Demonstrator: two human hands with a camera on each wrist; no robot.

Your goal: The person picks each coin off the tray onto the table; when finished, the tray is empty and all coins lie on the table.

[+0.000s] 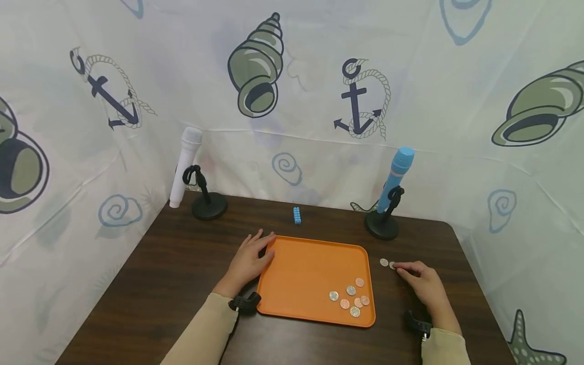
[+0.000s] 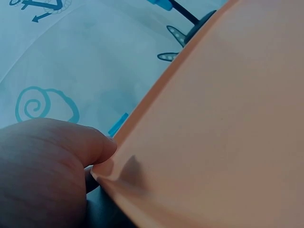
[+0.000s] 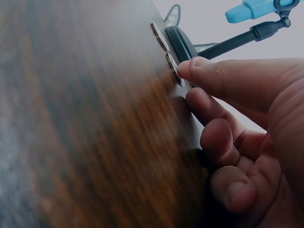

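Observation:
An orange tray (image 1: 310,268) lies on the table, with several coins (image 1: 351,290) near its front right corner. My left hand (image 1: 248,261) rests at the tray's back left corner, fingers spread; the left wrist view shows a digit (image 2: 102,146) on the rim. To the right of the tray, two coins lie side by side on the table. The fingertips of my right hand (image 1: 426,284) touch the nearer coin (image 3: 175,69), while the farther coin (image 3: 160,37) lies just beyond it. I cannot tell whether the touched coin is pinched or only pressed.
A blue toy brick (image 1: 297,215) lies behind the tray. A white microphone (image 1: 186,165) on a black stand (image 1: 209,206) is at the back left. At the back right, a blue microphone (image 1: 396,175) leans on another stand (image 1: 382,227). A printed cloth (image 1: 315,167) hangs behind the table (image 1: 150,284).

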